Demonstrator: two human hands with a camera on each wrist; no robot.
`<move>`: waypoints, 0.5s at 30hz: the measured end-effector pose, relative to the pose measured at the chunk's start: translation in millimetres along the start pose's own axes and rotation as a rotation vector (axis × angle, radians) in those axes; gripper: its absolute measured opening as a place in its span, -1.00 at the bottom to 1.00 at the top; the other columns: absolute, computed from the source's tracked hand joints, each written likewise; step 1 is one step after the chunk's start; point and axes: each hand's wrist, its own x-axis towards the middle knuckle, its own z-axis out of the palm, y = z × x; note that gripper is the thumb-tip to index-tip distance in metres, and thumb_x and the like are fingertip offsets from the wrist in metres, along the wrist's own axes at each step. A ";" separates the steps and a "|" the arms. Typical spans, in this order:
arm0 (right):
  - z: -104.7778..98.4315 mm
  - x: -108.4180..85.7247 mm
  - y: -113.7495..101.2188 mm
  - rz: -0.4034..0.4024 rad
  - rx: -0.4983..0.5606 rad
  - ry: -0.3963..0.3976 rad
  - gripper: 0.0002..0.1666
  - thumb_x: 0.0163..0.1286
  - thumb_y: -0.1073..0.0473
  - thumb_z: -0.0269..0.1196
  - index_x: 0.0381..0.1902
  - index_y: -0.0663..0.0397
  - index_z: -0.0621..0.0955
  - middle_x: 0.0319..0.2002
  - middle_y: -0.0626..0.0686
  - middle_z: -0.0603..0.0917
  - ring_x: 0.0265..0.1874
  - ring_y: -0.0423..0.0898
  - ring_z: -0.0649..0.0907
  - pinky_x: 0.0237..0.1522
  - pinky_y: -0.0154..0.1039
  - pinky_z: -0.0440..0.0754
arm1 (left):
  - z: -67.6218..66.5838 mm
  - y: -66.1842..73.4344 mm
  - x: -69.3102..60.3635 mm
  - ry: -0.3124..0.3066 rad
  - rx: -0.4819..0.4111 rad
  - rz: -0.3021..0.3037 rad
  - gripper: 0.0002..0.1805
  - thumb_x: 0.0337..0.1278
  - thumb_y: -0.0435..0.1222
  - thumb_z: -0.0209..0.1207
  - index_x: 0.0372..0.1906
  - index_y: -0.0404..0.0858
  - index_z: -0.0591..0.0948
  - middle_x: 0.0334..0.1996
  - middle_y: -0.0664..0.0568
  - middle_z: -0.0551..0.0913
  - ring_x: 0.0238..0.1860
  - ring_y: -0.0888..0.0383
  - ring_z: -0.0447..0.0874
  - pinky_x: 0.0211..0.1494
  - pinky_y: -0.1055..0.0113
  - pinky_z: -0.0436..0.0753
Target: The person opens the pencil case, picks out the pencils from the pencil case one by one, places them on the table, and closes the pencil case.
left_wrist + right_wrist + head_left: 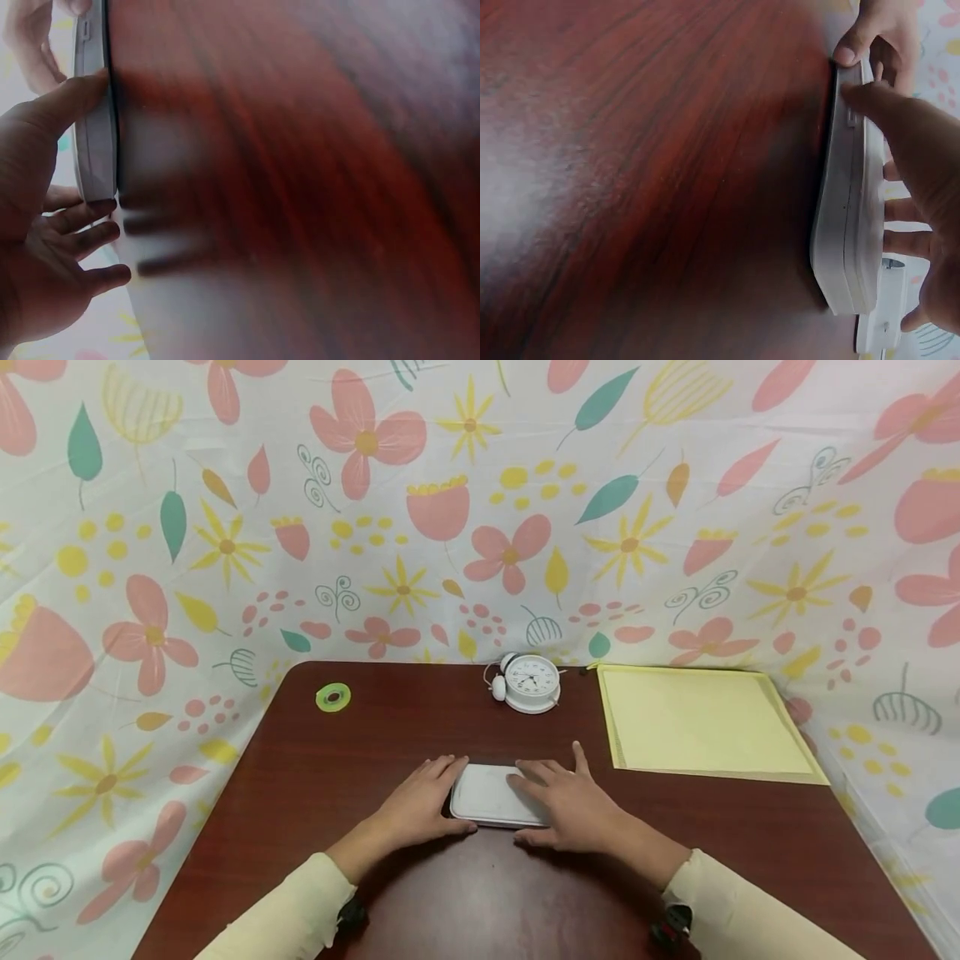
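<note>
One white case (491,795), flat on the surface (480,902); my left hand (420,803) and right hand (572,808) grip its opposite ends, thumbs against the near edge. Judged stiff, light, slightly slippery; I'd take both short ends.

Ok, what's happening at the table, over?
Left hand holds white case by left end, right hand by right end. Case appears flat on table. Nothing visibly in the way; alarm clock stands behind.

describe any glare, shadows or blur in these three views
Head: soft glare on the dark red tabletop in front of the white case; left wrist: dark streaks, shadow or reflection, beside the fingers, with blurred wood grain; right wrist: pale glare at the picture's left edge.
</note>
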 end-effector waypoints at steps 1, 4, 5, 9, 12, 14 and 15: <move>0.9 0.8 -0.8 -0.007 -0.018 0.006 -0.03 0.30 -0.48 0.51 0.51 -0.14 0.63 0.51 0.11 0.63 0.45 0.14 0.65 0.43 0.81 0.21 | 0.0 0.8 0.4 0.004 0.012 0.003 0.19 0.19 0.25 0.54 0.74 -0.25 0.30 0.58 -0.23 0.48 0.62 -0.17 0.47 0.73 -0.16 0.39; 2.5 2.6 -2.9 -0.044 -0.077 0.036 -0.06 0.28 -0.44 0.54 0.45 -0.07 0.67 0.44 0.16 0.68 0.39 0.15 0.69 0.42 0.76 0.30 | 0.5 2.7 0.9 0.017 0.048 0.013 0.17 0.18 0.24 0.55 0.71 -0.28 0.34 0.49 -0.17 0.56 0.55 -0.13 0.55 0.72 -0.12 0.42; 3.0 3.2 -3.5 -0.057 -0.101 0.047 -0.08 0.27 -0.43 0.54 0.42 -0.05 0.68 0.41 0.17 0.70 0.37 0.15 0.71 0.42 0.74 0.33 | 0.6 3.1 1.4 0.024 0.060 0.019 0.16 0.17 0.23 0.56 0.70 -0.29 0.35 0.46 -0.15 0.58 0.53 -0.11 0.57 0.72 -0.10 0.43; 3.9 5.8 -5.4 -0.091 -0.168 0.086 -0.10 0.25 -0.43 0.56 0.34 0.02 0.70 0.34 0.20 0.74 0.30 0.16 0.74 0.44 0.63 0.42 | 0.6 4.8 3.1 0.047 0.085 0.035 0.14 0.16 0.20 0.58 0.67 -0.32 0.39 0.41 -0.13 0.62 0.49 -0.11 0.61 0.72 -0.08 0.42; 4.7 7.9 -6.2 -0.104 -0.190 0.077 -0.10 0.27 -0.44 0.54 0.32 0.06 0.72 0.32 0.22 0.74 0.28 0.16 0.75 0.48 0.54 0.46 | 0.1 6.1 3.3 0.046 0.052 0.021 0.14 0.14 0.17 0.61 0.67 -0.33 0.40 0.43 -0.15 0.60 0.54 -0.20 0.57 0.67 -0.11 0.49; 4.7 9.1 -6.3 -0.117 -0.197 0.063 -0.11 0.29 -0.44 0.51 0.31 0.08 0.72 0.32 0.23 0.74 0.28 0.15 0.76 0.50 0.49 0.47 | 0.1 6.5 3.2 0.039 0.024 0.002 0.14 0.14 0.16 0.62 0.67 -0.31 0.39 0.46 -0.17 0.59 0.58 -0.27 0.52 0.62 -0.12 0.54; 4.4 9.7 -6.3 -0.123 -0.202 0.058 -0.10 0.30 -0.45 0.50 0.31 0.08 0.72 0.32 0.23 0.75 0.27 0.15 0.76 0.50 0.47 0.48 | 0.0 6.6 3.2 0.039 0.009 -0.005 0.15 0.12 0.15 0.63 0.67 -0.31 0.40 0.48 -0.18 0.58 0.59 -0.31 0.50 0.59 -0.14 0.57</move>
